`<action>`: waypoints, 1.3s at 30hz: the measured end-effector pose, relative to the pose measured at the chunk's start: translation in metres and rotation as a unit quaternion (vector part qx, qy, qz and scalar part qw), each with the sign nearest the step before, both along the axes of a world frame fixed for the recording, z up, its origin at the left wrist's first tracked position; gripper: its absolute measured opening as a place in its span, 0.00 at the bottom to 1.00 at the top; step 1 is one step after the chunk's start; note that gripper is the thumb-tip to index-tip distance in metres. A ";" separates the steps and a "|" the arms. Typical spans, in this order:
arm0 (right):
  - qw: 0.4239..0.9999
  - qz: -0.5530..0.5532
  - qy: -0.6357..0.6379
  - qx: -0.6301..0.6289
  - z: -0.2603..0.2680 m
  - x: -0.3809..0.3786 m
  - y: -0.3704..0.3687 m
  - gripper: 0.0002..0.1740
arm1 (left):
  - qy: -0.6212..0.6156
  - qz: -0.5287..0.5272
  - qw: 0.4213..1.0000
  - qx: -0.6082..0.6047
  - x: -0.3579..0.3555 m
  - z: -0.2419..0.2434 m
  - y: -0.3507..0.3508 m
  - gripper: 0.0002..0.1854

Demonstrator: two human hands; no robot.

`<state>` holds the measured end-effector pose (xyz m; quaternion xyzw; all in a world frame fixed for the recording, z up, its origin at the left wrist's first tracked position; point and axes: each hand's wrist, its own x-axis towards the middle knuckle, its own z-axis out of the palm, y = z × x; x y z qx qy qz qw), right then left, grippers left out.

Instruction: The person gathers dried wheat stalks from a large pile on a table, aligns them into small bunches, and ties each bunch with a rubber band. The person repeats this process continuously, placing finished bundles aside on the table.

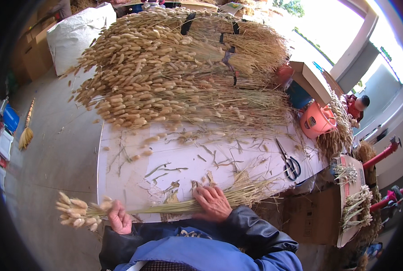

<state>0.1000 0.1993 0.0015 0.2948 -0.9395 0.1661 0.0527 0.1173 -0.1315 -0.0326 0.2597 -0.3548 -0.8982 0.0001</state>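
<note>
A bunch of dried bunny-tail grass lies crosswise along the near edge of the white-topped table. Its fluffy heads stick out past the table's left side, and its loose stem ends spread to the right. My left hand is closed around the stems just below the heads. Over the middle of the same stems lies my right hand, its fingers curled across them; the palm side is hidden. Leaf scraps are scattered beyond the bunch. Scissors with dark handles lie on the table to the right.
A large heap of bunny-tail grass, partly tied in bundles, covers the table's far part. At right stand a pink bucket and a cardboard box. A broom lies on the floor at left. Another person is at far right.
</note>
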 end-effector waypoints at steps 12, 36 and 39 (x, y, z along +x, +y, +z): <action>0.967 -0.087 -0.166 0.172 0.105 0.048 0.024 0.05 | 0.129 -0.141 0.975 0.111 -0.018 0.025 0.033 0.13; 0.908 -0.227 -0.019 0.352 0.139 0.018 0.074 0.32 | 0.099 -0.165 0.981 0.034 -0.048 0.051 0.134 0.08; 0.989 -0.044 -0.069 0.127 0.107 -0.052 0.032 0.23 | -0.054 -0.124 0.986 0.093 -0.061 0.029 0.129 0.08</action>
